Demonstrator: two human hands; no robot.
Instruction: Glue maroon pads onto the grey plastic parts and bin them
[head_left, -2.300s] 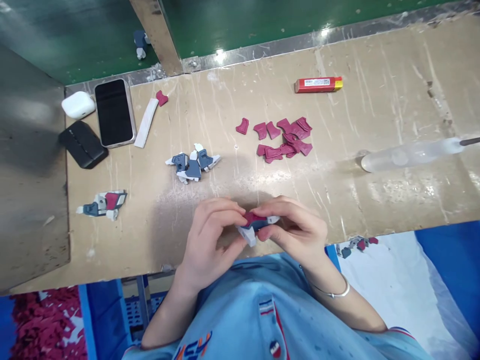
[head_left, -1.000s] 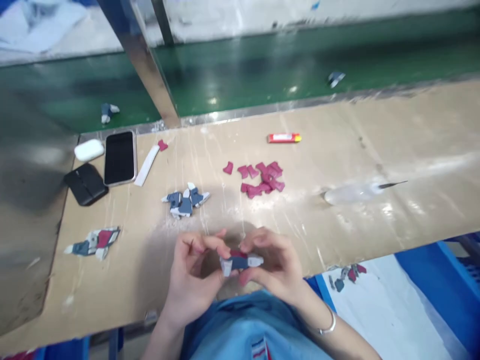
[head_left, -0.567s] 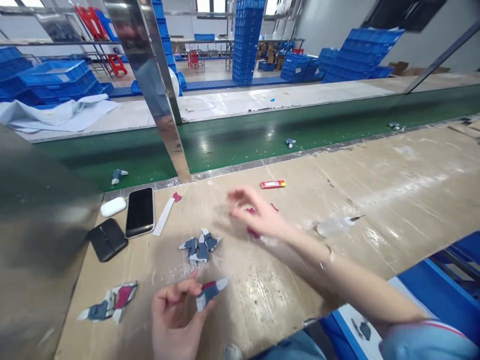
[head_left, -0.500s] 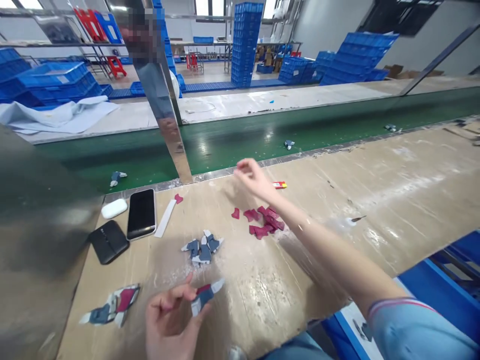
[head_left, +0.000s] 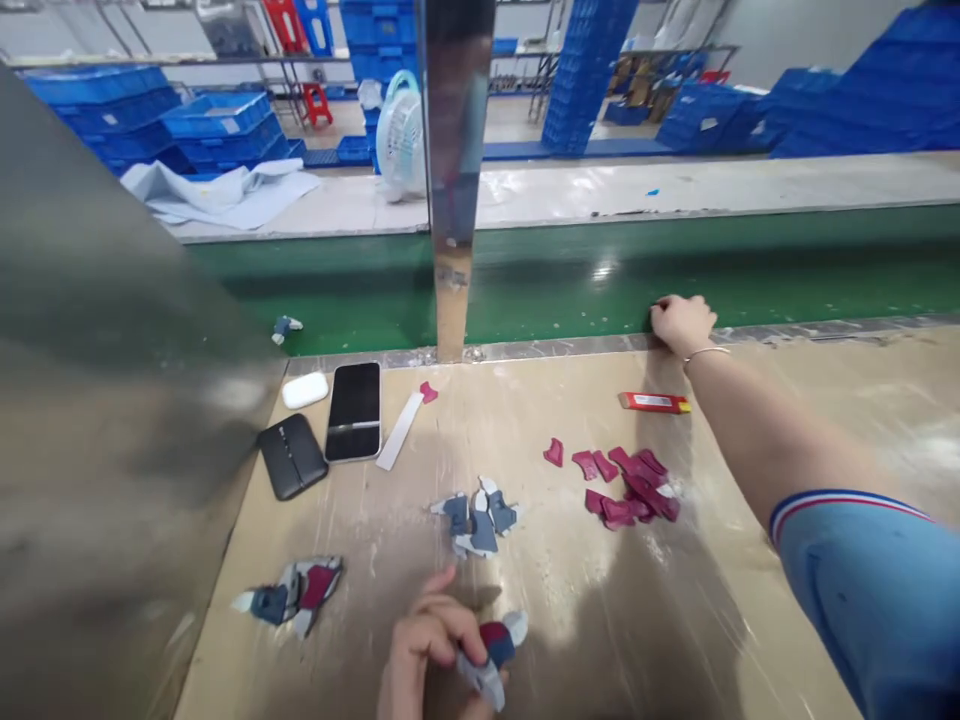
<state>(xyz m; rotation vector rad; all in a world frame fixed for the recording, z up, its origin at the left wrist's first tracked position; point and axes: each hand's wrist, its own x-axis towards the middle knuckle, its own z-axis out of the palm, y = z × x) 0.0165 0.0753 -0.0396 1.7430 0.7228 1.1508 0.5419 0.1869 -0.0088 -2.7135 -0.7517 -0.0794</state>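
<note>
Low in the view, my left hand [head_left: 426,660] grips a small assembled toy part [head_left: 493,655] of blue, white and dark red plastic, just above the table's near edge. My right hand [head_left: 681,322] is stretched far forward, fingers curled down at the metal rim where the table [head_left: 540,590] meets the green conveyor belt [head_left: 570,280]; what lies under its fingers is hidden. Between the hands lie a pile of dark red pieces [head_left: 631,487] and a cluster of blue-grey parts [head_left: 477,515].
Another assembled part [head_left: 294,595] lies at the left front. A phone [head_left: 355,410], white earbud case [head_left: 304,390], black case [head_left: 292,455], white strip [head_left: 399,431] and red stick [head_left: 654,402] sit farther back. A metal post [head_left: 451,180] rises behind; one part [head_left: 286,327] rides the belt.
My right hand let go of the toy part and reached forward over the red pieces to the belt's edge. My left hand kept the part. The view swung up and rightward.
</note>
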